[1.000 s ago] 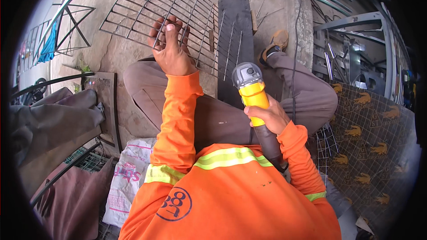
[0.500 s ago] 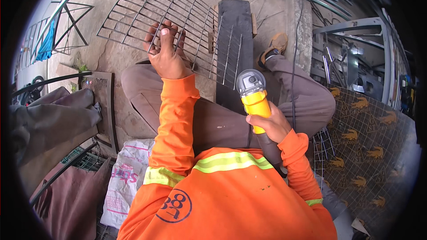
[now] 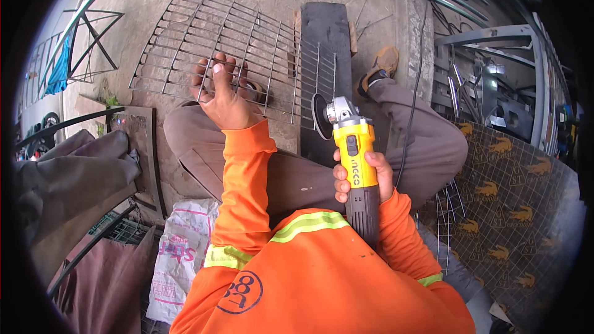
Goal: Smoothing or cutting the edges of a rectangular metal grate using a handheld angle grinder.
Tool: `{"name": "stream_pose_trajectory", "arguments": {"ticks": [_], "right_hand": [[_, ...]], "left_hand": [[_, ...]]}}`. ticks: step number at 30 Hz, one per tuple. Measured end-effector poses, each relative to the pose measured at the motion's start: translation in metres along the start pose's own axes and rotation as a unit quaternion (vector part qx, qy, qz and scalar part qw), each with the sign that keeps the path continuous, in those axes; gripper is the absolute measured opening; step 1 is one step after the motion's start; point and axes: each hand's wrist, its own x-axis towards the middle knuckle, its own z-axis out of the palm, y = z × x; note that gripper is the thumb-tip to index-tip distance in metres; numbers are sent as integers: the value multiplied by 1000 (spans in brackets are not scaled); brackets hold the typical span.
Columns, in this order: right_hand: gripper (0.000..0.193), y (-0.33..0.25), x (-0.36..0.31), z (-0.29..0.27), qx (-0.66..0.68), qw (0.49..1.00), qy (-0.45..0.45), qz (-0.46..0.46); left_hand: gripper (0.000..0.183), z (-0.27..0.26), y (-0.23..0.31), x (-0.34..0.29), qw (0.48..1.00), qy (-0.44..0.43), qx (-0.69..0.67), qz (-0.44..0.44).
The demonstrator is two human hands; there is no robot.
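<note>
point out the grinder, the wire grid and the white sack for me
Grinder (image 3: pixel 357 167): head view, on the yellow body.
Wire grid (image 3: pixel 249 45): head view, on a wire near its middle.
White sack (image 3: pixel 180 256): head view, on its upward-facing side.

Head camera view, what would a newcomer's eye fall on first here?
Probably the bright yellow angle grinder, just right of centre in the right hand. Next, the orange shirt filling the lower middle. Then the metal grid at upper left, gripped by the left hand.
</note>
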Motion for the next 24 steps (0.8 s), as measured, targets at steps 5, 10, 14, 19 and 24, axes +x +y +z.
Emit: {"name": "stream_pose_trajectory", "arguments": {"ticks": [5,10,14,19,24], "right_hand": [[51,-8,20,-18,49,999,4,-9],[54,-33,50,-35,75,995,-44,-41],[58,-38,45,-35,137,985,-98,-42],[60,-28,35,-23,129,982,-138,-4],[58,-11,37,-22,94,991,-92,-5]], "left_hand": [[39,1,0,-9,1000,-23,12,9],[40,3,4,4,1000,-2,29,-4],[37,2,3,12,999,0,32,-12],[35,3,3,9,1000,-7,28,0],[38,3,3,-1,999,-5,39,4]]}}
